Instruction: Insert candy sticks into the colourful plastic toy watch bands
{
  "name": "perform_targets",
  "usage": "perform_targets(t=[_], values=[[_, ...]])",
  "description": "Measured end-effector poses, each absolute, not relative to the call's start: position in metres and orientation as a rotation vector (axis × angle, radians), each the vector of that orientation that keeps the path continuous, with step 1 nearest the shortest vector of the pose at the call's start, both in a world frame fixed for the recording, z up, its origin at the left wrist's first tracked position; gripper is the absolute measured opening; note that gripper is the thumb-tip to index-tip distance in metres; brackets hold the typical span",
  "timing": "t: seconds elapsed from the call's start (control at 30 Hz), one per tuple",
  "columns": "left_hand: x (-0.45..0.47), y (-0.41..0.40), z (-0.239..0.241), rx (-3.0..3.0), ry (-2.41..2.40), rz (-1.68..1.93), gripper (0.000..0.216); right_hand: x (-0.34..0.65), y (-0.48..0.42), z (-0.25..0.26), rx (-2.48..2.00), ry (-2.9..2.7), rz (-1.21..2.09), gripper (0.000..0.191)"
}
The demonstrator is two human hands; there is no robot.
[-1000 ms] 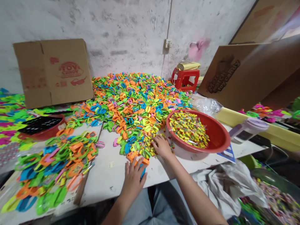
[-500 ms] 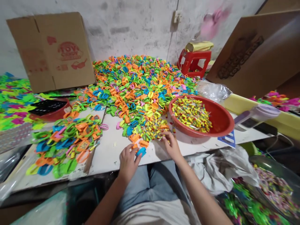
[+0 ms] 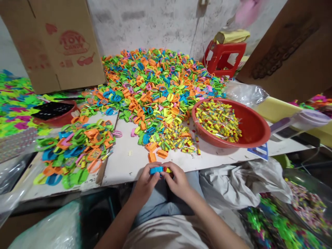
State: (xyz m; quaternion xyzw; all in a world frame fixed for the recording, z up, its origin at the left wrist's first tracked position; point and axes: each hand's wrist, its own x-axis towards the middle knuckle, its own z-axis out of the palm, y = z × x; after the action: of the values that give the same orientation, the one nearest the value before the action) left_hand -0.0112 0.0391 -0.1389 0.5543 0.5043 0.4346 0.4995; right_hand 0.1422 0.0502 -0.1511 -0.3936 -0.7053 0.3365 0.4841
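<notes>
At the table's front edge my left hand is closed on a blue plastic toy watch. My right hand pinches a small yellow-and-red candy piece against the watch's right side; fingers partly hide both. Just beyond my hands lie orange toy watches. Behind them spreads a small heap of yellow candy pieces, which runs into a large pile of coloured toy watches. A red basin at the right holds many more yellow pieces.
Another pile of toy watches lies at the left of the white table. Beyond it are a red bowl with black pieces and a cardboard box. A red stool and a purple-lidded container stand at the right.
My left hand has lifted the blue toy watch off the table. My right hand has come left from the candy heap with a yellow-and-red piece, and both hands now meet. The view has shifted slightly.
</notes>
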Motion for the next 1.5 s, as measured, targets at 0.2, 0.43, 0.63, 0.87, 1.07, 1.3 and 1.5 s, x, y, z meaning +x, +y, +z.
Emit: perform_targets(t=[0.2, 0.43, 0.63, 0.87, 1.07, 1.3, 1.5], values=[[-0.018, 0.037, -0.125, 1.041, 1.232, 1.086, 0.040, 0.144, 0.049, -0.126, -0.882, -1.908, 0.725, 0.035], [-0.023, 0.032, -0.117, 1.002, 1.138, 1.202, 0.047, 0.130, 0.043, -0.124, -0.944, -1.770, 0.713, 0.030], [-0.027, 0.027, -0.108, 1.107, 1.177, 1.225, 0.061, 0.124, 0.037, -0.125, -0.952, -1.675, 0.683, 0.010], [-0.028, 0.019, -0.106, 1.327, 1.264, 1.296, 0.032, 0.120, 0.035, -0.123, -0.870, -1.654, 0.595, 0.015], [-0.027, 0.018, -0.111, 1.477, 1.290, 1.280, 0.031, 0.124, 0.038, -0.124, -0.912, -1.748, 0.585, 0.010], [-0.028, 0.017, -0.110, 1.274, 1.372, 1.172, 0.040, 0.128, 0.038, -0.121, -1.006, -2.138, 0.377, 0.006], [-0.034, 0.017, -0.137, 1.028, 1.305, 0.940, 0.051, 0.134, 0.035, -0.131, -1.032, -2.474, 0.153, 0.014]])
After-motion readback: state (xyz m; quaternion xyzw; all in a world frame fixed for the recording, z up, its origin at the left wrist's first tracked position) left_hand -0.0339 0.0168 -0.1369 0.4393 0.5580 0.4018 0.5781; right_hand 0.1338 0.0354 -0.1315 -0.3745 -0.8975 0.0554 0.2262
